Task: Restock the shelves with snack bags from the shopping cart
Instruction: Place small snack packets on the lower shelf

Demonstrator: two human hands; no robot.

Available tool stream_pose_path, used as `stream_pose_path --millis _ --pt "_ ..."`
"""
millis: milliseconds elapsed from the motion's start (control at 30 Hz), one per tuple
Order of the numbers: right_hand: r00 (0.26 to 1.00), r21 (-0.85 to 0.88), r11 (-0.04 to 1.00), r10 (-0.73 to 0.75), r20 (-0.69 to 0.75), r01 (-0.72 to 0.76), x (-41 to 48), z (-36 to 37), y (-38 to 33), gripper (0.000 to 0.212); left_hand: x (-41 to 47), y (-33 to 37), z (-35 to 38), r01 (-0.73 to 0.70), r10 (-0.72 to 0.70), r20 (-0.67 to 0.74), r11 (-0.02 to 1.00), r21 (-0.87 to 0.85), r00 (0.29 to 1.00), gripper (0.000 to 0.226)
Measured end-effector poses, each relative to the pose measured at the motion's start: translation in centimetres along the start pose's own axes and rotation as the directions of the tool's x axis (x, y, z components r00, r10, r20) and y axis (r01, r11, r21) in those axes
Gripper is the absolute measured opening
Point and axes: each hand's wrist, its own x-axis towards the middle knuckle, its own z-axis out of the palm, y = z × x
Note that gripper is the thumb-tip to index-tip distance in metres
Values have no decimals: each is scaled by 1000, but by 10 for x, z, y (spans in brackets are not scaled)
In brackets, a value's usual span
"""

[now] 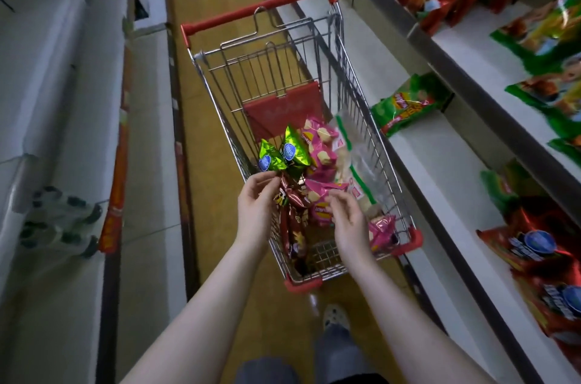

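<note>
Where white shelves [440, 163] flank tan floor [204, 85], the shopping cart [261, 8] stands.

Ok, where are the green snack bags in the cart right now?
Head view: the two green bags stand by the shopping cart's left wall, at the left hand's fingertips, with the pink bags just to their right.

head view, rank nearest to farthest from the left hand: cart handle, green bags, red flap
1. green bags, pinched by the left hand itself.
2. red flap, just beyond the bags.
3. cart handle, at the far end, top of view.
</note>
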Motion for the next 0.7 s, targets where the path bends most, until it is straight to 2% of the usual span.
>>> stream_pose_path --millis 167,400,500,567,700 --pt "990 -1 990 141 -14 -141 32 23 38 15 57 -30 0 63 -65 18 992 108 998 24" --pt "947 8 964 263 -186 -266 65 56 87 14 155 -75 10 162 -221 127 919 360 967 36" --pt "910 29 946 318 -267 -322 73 69 102 18 200 -102 17 167 -345 183 773 612 921 55" --pt "885 34 935 345 -314 -352 71 74 109 19 219 -119 24 182 -431 162 651 737 888 66" --pt "814 72 911 396 -426 -405 66 85 127 17 244 -154 41 223 -556 71 443 868 828 63"
